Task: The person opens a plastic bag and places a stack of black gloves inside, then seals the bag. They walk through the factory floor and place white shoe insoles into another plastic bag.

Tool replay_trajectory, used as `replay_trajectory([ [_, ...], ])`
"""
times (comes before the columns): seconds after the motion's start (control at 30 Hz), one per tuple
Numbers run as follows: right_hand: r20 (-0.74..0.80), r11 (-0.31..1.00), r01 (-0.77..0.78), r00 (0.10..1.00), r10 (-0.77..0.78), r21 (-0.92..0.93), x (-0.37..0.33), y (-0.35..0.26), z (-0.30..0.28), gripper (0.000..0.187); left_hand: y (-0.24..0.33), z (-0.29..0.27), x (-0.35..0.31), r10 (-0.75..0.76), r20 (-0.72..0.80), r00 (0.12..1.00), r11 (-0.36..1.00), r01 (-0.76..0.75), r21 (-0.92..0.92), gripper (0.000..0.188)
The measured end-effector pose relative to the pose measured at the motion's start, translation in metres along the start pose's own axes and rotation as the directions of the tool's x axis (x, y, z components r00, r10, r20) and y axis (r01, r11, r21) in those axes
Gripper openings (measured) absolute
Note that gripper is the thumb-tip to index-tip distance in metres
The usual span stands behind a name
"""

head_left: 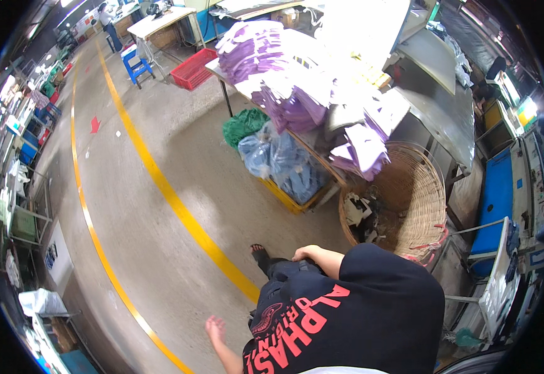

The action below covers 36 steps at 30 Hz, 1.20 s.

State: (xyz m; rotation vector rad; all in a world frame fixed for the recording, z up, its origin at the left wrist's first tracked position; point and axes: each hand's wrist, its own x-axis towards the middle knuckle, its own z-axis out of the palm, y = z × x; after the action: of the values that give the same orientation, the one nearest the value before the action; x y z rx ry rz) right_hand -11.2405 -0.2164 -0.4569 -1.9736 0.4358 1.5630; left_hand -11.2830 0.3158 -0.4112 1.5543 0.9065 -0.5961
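My left hand (216, 327) hangs over the grey floor at the lower middle, beside my black shirt. Its fingers look loosely apart, and nothing shows in them. My right hand (307, 252) is bent in by the dark trousers (278, 274), near the thigh. Its fingertips are mostly hidden, so whether they grip the cloth does not show. Closest to that hand is a large round wicker basket (431, 206) with scraps (362, 209) in the bottom. Beyond it, stacks of purple and white cut pieces (293, 109) lie on a table, some overhanging its edge.
Under the table, a yellow crate (281, 196) holds blue plastic-wrapped bundles (278, 153), with a green bundle (244, 128) alongside. A red crate (192, 68) and blue stool (136, 65) stand farther off. Yellow lines (175, 202) run along the floor. A person (108, 26) stands far away.
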Motion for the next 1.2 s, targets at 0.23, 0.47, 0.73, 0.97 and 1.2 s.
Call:
replay_trajectory([
  [0.23, -0.05, 0.979, 0.001, 0.999, -0.011, -0.202, 0.061, -0.206, -0.168, 0.03, 0.079, 0.015, 0.047, -0.319, 0.18, 0.931, 0.946, 0.302, 0.114, 0.043],
  [0.47, 0.218, 0.917, 0.085, 0.976, 0.002, -0.389, 0.15, -0.377, -0.277, 0.039, 0.217, -0.025, 0.183, -0.328, 0.112, 0.938, 0.943, 0.332, -0.021, 0.042],
  [0.73, 0.209, 0.921, 0.082, 0.978, -0.001, -0.38, 0.182, -0.571, -0.415, 0.043, 0.472, -0.119, 0.398, -0.247, 0.029, 0.969, 0.968, 0.246, 0.043, 0.04],
  [0.97, 0.04, 0.984, 0.177, 0.984, -0.176, -0.016, 0.249, -0.712, -0.541, 0.048, 0.786, -0.145, 0.606, 0.105, -0.009, 0.994, 0.932, -0.096, 0.35, 0.035],
  [1.2, 0.15, 0.994, 0.056, 0.986, -0.07, 0.092, 0.306, -0.837, -0.741, 0.046, 0.96, -0.105, 0.714, -0.055, -0.003, 0.998, 0.979, 0.054, 0.195, 0.041],
])
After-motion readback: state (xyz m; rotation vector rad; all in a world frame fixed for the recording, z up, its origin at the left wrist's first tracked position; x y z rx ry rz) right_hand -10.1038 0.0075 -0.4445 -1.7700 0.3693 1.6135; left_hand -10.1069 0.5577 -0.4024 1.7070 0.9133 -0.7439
